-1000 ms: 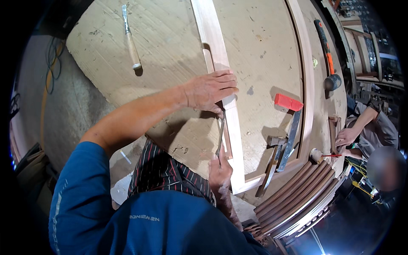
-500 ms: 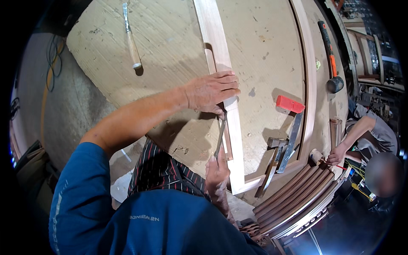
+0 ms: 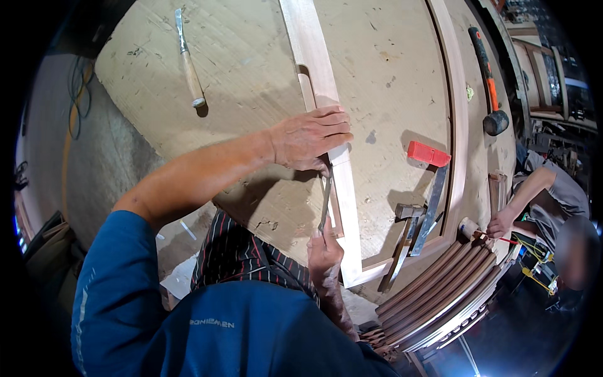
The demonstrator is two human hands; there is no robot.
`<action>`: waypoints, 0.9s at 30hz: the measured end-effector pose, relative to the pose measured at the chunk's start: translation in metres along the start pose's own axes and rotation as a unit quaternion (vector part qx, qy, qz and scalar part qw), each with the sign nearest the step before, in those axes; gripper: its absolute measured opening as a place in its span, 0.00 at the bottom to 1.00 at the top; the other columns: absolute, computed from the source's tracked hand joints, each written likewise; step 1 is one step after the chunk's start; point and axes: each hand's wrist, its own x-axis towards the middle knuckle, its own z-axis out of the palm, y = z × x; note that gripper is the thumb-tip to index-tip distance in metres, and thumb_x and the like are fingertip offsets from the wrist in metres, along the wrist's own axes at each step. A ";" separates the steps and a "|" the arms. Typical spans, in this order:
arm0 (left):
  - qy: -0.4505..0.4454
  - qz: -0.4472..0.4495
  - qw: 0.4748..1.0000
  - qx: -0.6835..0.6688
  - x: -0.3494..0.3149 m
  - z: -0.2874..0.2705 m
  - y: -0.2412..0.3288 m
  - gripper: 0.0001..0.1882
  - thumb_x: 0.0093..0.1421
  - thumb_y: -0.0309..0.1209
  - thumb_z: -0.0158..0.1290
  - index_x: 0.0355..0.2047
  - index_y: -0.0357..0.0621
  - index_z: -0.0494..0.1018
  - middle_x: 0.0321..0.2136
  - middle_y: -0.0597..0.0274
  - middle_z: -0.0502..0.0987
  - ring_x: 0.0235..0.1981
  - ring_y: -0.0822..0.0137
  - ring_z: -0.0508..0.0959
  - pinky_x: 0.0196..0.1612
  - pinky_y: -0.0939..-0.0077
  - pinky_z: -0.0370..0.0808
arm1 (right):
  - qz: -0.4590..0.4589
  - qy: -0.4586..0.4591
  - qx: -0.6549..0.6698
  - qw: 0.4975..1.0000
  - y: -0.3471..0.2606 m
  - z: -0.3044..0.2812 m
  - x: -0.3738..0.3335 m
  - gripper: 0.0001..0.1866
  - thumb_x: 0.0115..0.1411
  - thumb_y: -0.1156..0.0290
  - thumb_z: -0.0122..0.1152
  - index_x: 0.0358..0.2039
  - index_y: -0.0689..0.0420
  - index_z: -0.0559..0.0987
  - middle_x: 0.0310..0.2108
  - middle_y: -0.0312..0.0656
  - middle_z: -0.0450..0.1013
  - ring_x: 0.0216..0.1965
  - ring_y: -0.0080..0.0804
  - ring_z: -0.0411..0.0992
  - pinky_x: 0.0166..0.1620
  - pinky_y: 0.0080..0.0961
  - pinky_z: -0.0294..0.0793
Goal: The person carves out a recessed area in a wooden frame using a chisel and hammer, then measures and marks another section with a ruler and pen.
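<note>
Right grip (image 3: 325, 254), lower centre, holds a metal tool (image 3: 326, 204), likely stiff, best held low; left grip (image 3: 308, 138), centre, clasps a wooden rail (image 3: 320, 69).

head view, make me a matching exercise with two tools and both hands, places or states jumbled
1 chisel
2 mallet
3 left hand
4 right hand

A across the pale frame
B lying at the picture's upper left
C around the thin metal tool
D black head, orange on its handle

Pairs: 1-B, 2-D, 3-A, 4-C
</note>
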 end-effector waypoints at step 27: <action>-0.070 0.058 0.994 0.053 0.013 -0.016 -0.007 0.36 0.53 0.40 0.62 0.59 0.35 0.69 0.55 0.49 0.72 0.65 0.52 0.68 0.76 0.54 0.54 | 0.237 0.168 0.421 0.859 -0.117 0.080 -0.031 0.16 0.77 0.69 0.45 0.59 0.60 0.70 0.23 0.32 0.65 0.21 0.17 0.63 0.24 0.17 0.64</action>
